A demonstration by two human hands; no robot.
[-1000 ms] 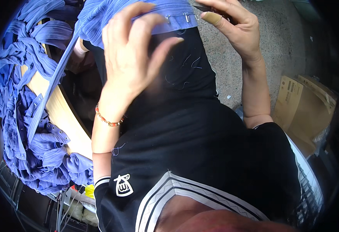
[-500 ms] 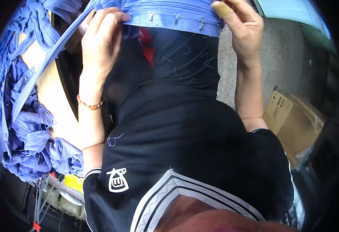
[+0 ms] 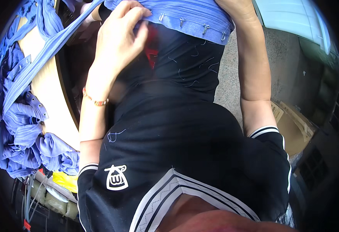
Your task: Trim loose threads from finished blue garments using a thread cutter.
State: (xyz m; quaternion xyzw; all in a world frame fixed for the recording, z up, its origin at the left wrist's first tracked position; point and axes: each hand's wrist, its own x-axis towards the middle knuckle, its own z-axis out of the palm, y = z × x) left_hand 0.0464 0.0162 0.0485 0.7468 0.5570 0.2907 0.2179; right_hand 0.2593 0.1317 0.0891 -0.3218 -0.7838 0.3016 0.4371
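A blue ribbed fabric band (image 3: 185, 17) with small metal hooks along its lower edge stretches across the top of the view, over my black shirt. My left hand (image 3: 119, 38) grips its left part, fingers curled over the cloth; a beaded bracelet sits on that wrist. My right hand (image 3: 235, 9) is mostly cut off at the top edge, and it seems to hold the band's right end. A long blue strip runs from the band down to the left.
A heap of blue ribbed pieces with hooks and eyelets (image 3: 26, 131) lies on a light wooden table (image 3: 51, 100) at the left. A cardboard box (image 3: 293, 123) stands on the speckled floor (image 3: 227, 81) at the right. Bundles and cables sit at the lower left.
Both hands have risen toward the top edge with the blue band; the right hand has gone mostly out of view. The view has tilted, showing more of the floor and the box.
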